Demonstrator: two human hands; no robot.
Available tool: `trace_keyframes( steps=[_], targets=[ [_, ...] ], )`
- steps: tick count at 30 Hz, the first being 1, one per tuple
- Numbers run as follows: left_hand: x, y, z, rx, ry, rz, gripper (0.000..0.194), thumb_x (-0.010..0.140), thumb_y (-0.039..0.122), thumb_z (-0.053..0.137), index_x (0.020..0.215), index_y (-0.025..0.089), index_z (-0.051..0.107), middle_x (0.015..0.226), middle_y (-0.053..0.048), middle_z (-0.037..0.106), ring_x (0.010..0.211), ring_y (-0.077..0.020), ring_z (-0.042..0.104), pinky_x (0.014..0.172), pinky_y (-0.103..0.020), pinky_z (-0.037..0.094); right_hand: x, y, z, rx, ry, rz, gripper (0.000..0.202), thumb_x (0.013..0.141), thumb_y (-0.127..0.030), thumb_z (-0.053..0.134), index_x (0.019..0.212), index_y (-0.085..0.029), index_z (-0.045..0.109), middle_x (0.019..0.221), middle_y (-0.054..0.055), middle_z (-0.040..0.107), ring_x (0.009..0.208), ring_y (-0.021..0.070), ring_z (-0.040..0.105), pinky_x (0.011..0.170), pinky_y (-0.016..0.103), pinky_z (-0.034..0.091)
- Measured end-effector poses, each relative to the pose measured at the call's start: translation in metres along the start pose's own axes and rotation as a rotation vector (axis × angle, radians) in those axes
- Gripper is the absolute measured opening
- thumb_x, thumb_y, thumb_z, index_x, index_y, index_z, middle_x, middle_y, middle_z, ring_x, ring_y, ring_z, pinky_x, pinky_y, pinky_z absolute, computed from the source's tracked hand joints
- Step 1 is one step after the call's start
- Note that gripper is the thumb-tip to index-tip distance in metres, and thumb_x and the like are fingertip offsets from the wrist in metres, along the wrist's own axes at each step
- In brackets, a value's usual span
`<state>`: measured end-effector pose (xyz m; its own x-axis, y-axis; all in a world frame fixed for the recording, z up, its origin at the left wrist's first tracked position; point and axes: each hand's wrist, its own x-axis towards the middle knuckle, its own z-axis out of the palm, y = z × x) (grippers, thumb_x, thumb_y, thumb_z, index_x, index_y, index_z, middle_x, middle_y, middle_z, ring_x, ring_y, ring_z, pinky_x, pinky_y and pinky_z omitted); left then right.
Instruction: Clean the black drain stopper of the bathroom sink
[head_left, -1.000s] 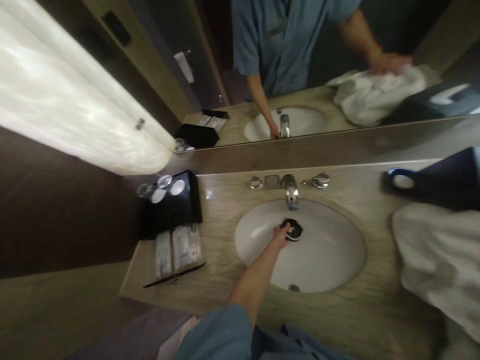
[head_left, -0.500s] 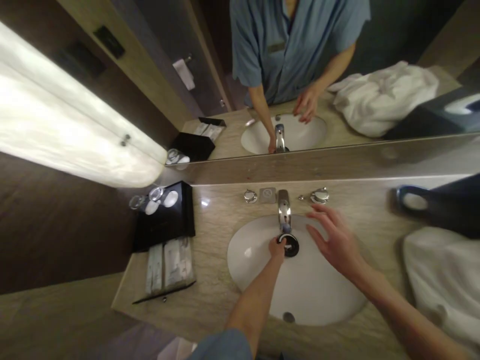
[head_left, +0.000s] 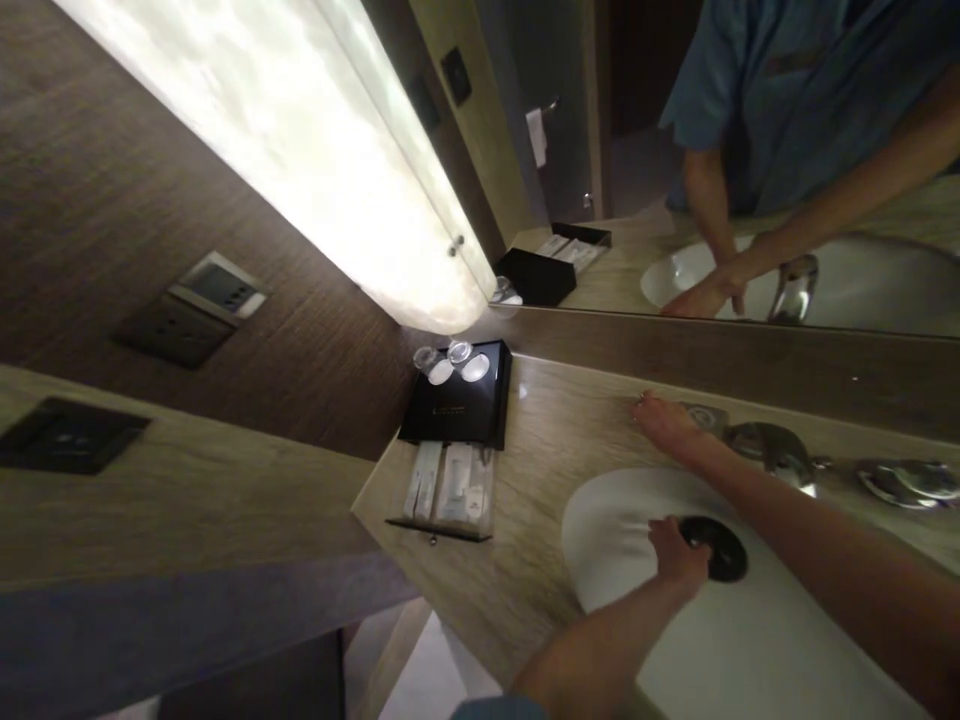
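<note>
Reaching down into one white oval sink [head_left: 622,540], left hand [head_left: 675,555] with fingertips closed on the edge of one round black drain stopper [head_left: 716,548], seated at the bottom of the basin. Crossing above it, right hand [head_left: 664,422] laid open and flat on the beige stone tabletop [head_left: 555,450], just behind the sink's rim and beside a small chrome plate, gripping nothing. Right of that hand, one chrome faucet [head_left: 772,450] arching over the basin, then one chrome handle [head_left: 907,480] further right, blurred. Left along the tabletop, one clear tray [head_left: 450,490] with several flat wrapped packets, exact count hard to tell. Touching its far edge, one black box [head_left: 457,405], and on its far side three upturned glasses [head_left: 450,362] with white caps. Beyond, one wide mirror [head_left: 600,180] repeating the sink, faucet, black box and both arms in blue short sleeves. Far left, one long glowing light panel [head_left: 300,130] on dark wood wall, plus two switch plates [head_left: 217,288].
</note>
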<state>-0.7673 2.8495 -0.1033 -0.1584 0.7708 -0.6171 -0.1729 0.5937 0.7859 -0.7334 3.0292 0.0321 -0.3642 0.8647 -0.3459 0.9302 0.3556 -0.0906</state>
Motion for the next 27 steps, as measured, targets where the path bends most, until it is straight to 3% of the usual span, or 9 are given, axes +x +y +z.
trace_keyframes(
  steps=[3, 5, 8, 13, 17, 19, 21, 24, 27],
  targets=[
    [-0.037, 0.025, -0.05, 0.29, -0.104, 0.223, 0.041, 0.069, 0.017, 0.068, 0.11, 0.019, 0.067, 0.123, -0.017, 0.057, 0.116, -0.0291, 0.054, 0.104, -0.043, 0.043, -0.002, 0.006, 0.003, -0.061, -0.006, -0.038, 0.045, 0.095, -0.005, 0.03, 0.118, -0.009, 0.068, 0.128, 0.024, 0.055, 0.106, 0.0341, 0.066, 0.087, 0.044, 0.054],
    [-0.061, 0.05, -0.096, 0.308, -0.138, 0.276, 0.036, 0.074, 0.018, 0.063, 0.11, 0.02, 0.066, 0.121, -0.014, 0.058, 0.107, -0.0249, 0.058, 0.088, -0.037, 0.05, -0.002, 0.006, 0.004, -0.061, 0.005, -0.058, 0.043, 0.096, -0.007, 0.03, 0.118, -0.009, 0.068, 0.13, 0.023, 0.055, 0.105, 0.0344, 0.065, 0.086, 0.044, 0.053],
    [-0.072, 0.092, -0.174, 0.34, -0.026, 0.416, 0.024, 0.078, 0.023, 0.063, 0.101, 0.021, 0.066, 0.114, -0.011, 0.06, 0.099, -0.0217, 0.06, 0.082, -0.033, 0.052, -0.001, 0.006, 0.005, -0.046, 0.008, -0.038, 0.044, 0.099, -0.011, 0.029, 0.126, -0.012, 0.063, 0.135, 0.021, 0.052, 0.109, 0.0322, 0.063, 0.088, 0.042, 0.051],
    [-0.024, 0.159, -0.292, 0.451, 0.194, 0.629, 0.035, 0.081, 0.042, 0.063, 0.106, 0.018, 0.065, 0.107, -0.009, 0.062, 0.094, -0.0216, 0.061, 0.084, -0.037, 0.055, -0.008, 0.008, 0.001, -0.019, -0.022, 0.044, 0.043, 0.101, -0.016, 0.031, 0.135, -0.02, 0.057, 0.142, 0.016, 0.049, 0.111, 0.0258, 0.062, 0.094, 0.038, 0.048],
    [0.017, 0.217, -0.365, 0.499, 0.346, 0.775, 0.038, 0.08, 0.042, 0.066, 0.11, 0.018, 0.064, 0.11, -0.008, 0.059, 0.092, -0.0198, 0.062, 0.08, -0.036, 0.057, -0.025, -0.02, -0.006, -0.054, 0.114, 0.193, 0.051, 0.095, -0.006, 0.029, 0.138, -0.017, 0.054, 0.155, 0.022, 0.032, 0.117, 0.0343, 0.058, 0.092, 0.051, 0.049],
    [0.042, 0.248, -0.392, 0.513, 0.418, 0.822, 0.042, 0.079, 0.041, 0.067, 0.112, 0.015, 0.062, 0.114, -0.011, 0.057, 0.095, -0.0215, 0.062, 0.08, -0.037, 0.058, -0.016, -0.047, -0.003, -0.004, 0.342, 0.266, 0.046, 0.094, -0.011, 0.038, 0.137, -0.011, 0.053, 0.154, 0.024, 0.033, 0.126, 0.0391, 0.05, 0.099, 0.056, 0.045],
    [0.074, 0.278, -0.411, 0.519, 0.477, 0.842, 0.052, 0.077, 0.04, 0.07, 0.119, 0.012, 0.058, 0.122, -0.017, 0.054, 0.103, -0.0248, 0.06, 0.082, -0.04, 0.058, 0.01, -0.086, 0.001, 0.219, 0.505, 0.188, 0.046, 0.093, -0.024, 0.051, 0.136, -0.01, 0.052, 0.146, 0.023, 0.045, 0.13, 0.0349, 0.048, 0.108, 0.052, 0.042],
    [0.127, 0.312, -0.42, 0.53, 0.511, 0.842, 0.075, 0.072, 0.035, 0.078, 0.135, 0.009, 0.046, 0.139, -0.023, 0.047, 0.122, -0.0303, 0.054, 0.095, -0.044, 0.053, 0.071, -0.162, 0.001, 0.65, 0.519, -0.036, 0.068, 0.086, -0.038, 0.065, 0.143, -0.011, 0.041, 0.142, 0.02, 0.05, 0.131, 0.0282, 0.049, 0.111, 0.044, 0.043],
    [0.175, 0.325, -0.41, 0.465, 0.466, 0.799, 0.097, 0.07, 0.029, 0.083, 0.147, 0.007, 0.029, 0.153, -0.027, 0.036, 0.14, -0.0323, 0.041, 0.114, -0.045, 0.04, 0.139, -0.227, -0.01, 0.874, 0.559, -0.034, 0.094, 0.075, -0.035, 0.076, 0.15, -0.007, 0.026, 0.154, 0.023, 0.035, 0.144, 0.0286, 0.035, 0.12, 0.042, 0.033]
  ],
)
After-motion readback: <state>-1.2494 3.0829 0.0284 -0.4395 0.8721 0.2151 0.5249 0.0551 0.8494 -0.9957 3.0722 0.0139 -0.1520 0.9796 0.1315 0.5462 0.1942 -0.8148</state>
